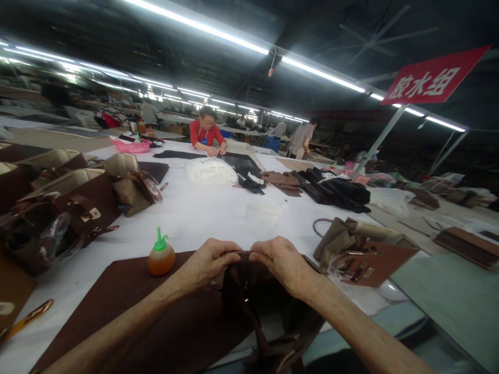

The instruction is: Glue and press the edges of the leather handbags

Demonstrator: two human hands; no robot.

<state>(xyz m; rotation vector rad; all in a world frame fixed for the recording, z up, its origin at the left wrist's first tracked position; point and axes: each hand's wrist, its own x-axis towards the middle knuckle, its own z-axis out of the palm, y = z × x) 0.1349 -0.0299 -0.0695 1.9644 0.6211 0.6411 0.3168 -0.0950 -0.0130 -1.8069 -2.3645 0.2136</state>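
Between my hands is a dark brown handbag [268,306], its top edge pinched on both sides. My left hand [216,258] is closed, thumb and fingers pressed on the rim. Close beside it, my right hand [283,262] pinches the same rim, with a small gap between the two thumbs. Straps and metal fittings hang at the bag's near side; its lower part is dim and partly cut off. Left of the bag, a dark brown sheet [128,306] lies on the table, and a squeeze bottle [160,258] of amber liquid with a green nozzle stands on it.
Another brown handbag [366,254] lies at the right, near the white table's [187,213] edge. Several handbags [78,202] stand at the left. Across the table, a person in red [206,135] works beside a pink basin [130,146], a white plastic bag [212,171] and dark material [335,189].
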